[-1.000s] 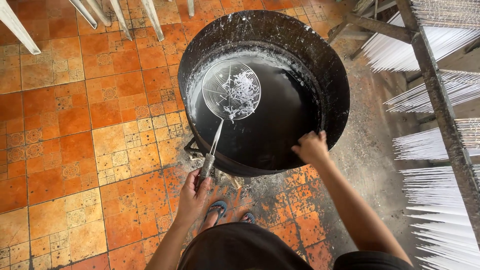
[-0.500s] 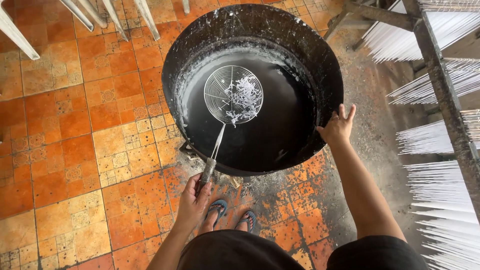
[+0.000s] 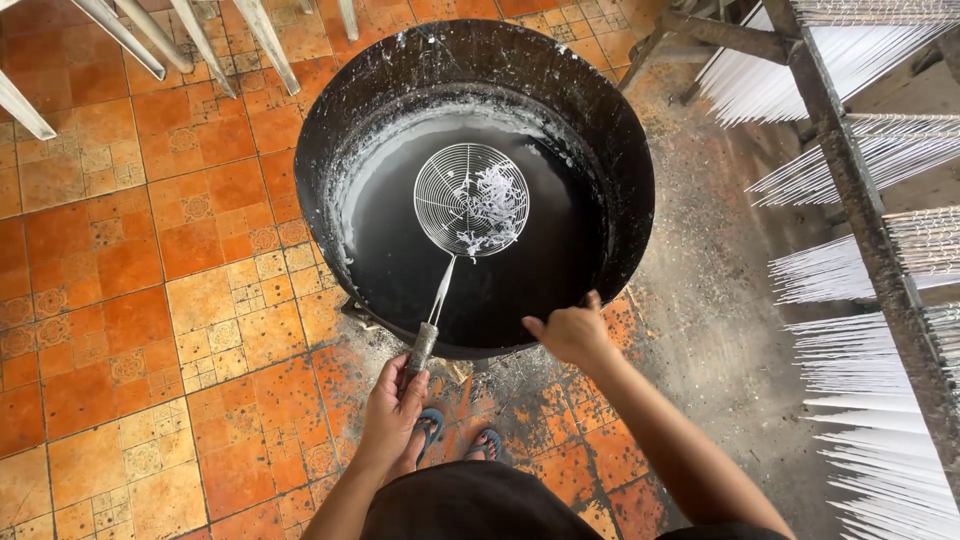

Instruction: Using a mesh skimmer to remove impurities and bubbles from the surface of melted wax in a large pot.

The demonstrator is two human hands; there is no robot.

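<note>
Closest to me, the person's sandalled feet (image 3: pixel 455 432) stand on the orange patterned floor tiles (image 3: pixel 150 300), right up against the big black pan (image 3: pixel 620 130). The left hand (image 3: pixel 393 405) is closed around the grey handle of the wire skimmer (image 3: pixel 471 200), gripping its very end, probably to keep the fingers well back from the dark liquid. From that hand the skimmer runs toward one o'clock, its round mesh head lying over the middle of the pan with a clump of white strands caught in it, mostly on the three o'clock side of the mesh.

The right hand (image 3: pixel 572 332) is curled over the pan's near rim at about five o'clock, thumb on the inside, fingers hidden behind; it looks like a steadying hold. The two hands are apart, the skimmer handle passing between them nearer the left.

Farther off, at three o'clock, a wooden rack (image 3: pixel 860 200) carries rows of thin white sticks (image 3: pixel 860 360). At eleven o'clock, pale chair legs (image 3: pixel 200 40) stand on the tiles.
</note>
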